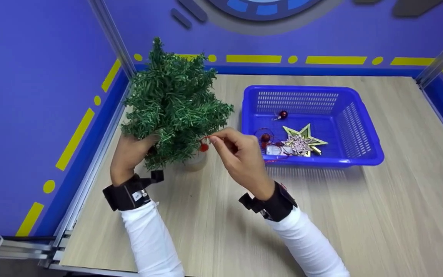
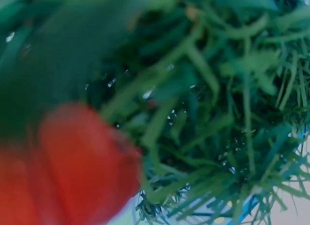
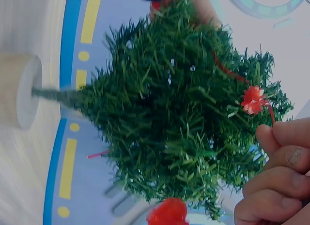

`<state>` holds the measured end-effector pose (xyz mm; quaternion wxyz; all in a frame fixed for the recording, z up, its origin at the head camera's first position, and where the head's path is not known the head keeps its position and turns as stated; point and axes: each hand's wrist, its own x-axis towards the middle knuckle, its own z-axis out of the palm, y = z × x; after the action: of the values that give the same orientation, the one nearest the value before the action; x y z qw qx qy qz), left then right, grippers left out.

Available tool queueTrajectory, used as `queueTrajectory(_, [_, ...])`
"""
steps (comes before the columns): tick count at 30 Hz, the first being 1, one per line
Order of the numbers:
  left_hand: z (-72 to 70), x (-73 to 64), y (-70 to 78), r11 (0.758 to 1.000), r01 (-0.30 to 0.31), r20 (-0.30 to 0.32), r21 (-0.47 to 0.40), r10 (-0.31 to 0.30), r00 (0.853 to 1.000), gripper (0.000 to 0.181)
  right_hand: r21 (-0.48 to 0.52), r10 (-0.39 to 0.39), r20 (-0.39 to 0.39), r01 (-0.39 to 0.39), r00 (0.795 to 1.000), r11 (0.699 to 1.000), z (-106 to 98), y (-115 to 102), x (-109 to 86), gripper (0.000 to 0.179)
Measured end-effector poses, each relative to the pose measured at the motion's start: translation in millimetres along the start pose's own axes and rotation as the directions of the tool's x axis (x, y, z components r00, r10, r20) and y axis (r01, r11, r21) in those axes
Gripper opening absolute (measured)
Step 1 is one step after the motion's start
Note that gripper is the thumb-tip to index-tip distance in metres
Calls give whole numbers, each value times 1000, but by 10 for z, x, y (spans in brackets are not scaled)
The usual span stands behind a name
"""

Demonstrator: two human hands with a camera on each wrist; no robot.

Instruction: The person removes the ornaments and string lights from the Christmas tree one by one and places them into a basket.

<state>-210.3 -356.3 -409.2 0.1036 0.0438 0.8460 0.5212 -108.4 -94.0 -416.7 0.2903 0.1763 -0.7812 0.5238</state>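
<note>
A small artificial Christmas tree (image 1: 173, 100) stands at the left on a pale round base (image 3: 14, 92). My right hand (image 1: 244, 157) is at its lower right side. Between thumb and index finger it pinches a thin red cord (image 3: 271, 112), which carries a red flower-like ornament (image 3: 253, 99) and runs on into the branches. My left hand (image 1: 131, 154) reaches into the lower left branches, its fingers hidden by the greenery. A blurred red piece (image 2: 87, 162) shows close up in the left wrist view. Another red piece (image 3: 167, 213) appears at the bottom of the right wrist view.
A blue plastic basket (image 1: 313, 87) stands right of the tree. In it lie a gold star (image 1: 312, 139), a glittery pink snowflake (image 1: 298, 144), a dark red ball (image 1: 283, 114) and a white box (image 1: 277, 150) with red cord around it. Blue panels (image 1: 52, 77) border the table.
</note>
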Motion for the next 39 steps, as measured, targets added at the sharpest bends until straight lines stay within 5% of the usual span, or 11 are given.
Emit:
queueTrajectory(7, [32, 28, 2, 1000, -19, -22, 10, 19, 1000, 40, -64, 7, -66, -11, 998, 998, -7, 19, 62, 16])
queueTrajectory(15, [20, 21, 12, 1000, -12, -27, 0, 12, 1000, 34, -27, -36, -42, 35, 998, 999, 70, -128, 181, 17])
queueTrajectory(24, [32, 19, 31, 1000, -11, -37, 10, 11, 999, 35, 155, -138, 88, 123, 987, 980, 63, -257, 176, 11])
queueTrajectory(33, [18, 34, 33, 999, -6, -48, 34, 8, 999, 41, 165, -298, 205, 267, 932, 949, -1, -211, 66, 11])
queueTrajectory(37, [5, 25, 11, 1000, -19, -65, 24, 20, 998, 36, 120, -266, 331, 240, 905, 963, -61, -202, 62, 11])
queueTrajectory(39, [8, 26, -23, 994, -102, -78, -36, 99, 992, 41, 101, -237, 379, 215, 894, 971, -95, -191, 65, 12])
